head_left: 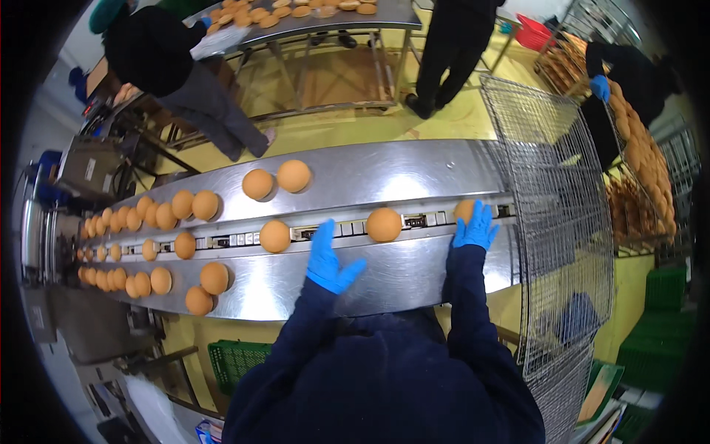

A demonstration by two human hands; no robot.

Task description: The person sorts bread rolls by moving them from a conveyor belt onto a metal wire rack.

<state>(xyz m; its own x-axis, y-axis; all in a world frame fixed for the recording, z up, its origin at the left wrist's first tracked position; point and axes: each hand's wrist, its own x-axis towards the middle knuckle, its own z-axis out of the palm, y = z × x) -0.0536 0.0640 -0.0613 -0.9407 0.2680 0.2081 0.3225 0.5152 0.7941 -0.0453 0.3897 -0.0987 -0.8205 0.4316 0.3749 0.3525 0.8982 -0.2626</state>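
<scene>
At the right end of the steel conveyor table, my right hand [476,226], in a blue glove, is on a round golden-brown bun [463,210]. Its fingers curve over the bun's near right side and partly hide it. My left hand [331,260], gloved in blue too, hovers by the near edge of the conveyor channel with thumb and fingers apart and nothing in it. Just left of it, a bun [275,236] sits in the channel. Another bun [384,224] lies in the channel between my two hands.
Several buns [205,205] line both steel sides toward the left. A wire rack [551,177] lies across the table's right end. Green crates [235,360] stand below. Beyond are a person at a bun table [355,18], another standing, and one at the right holding a bun-filled tray [642,159].
</scene>
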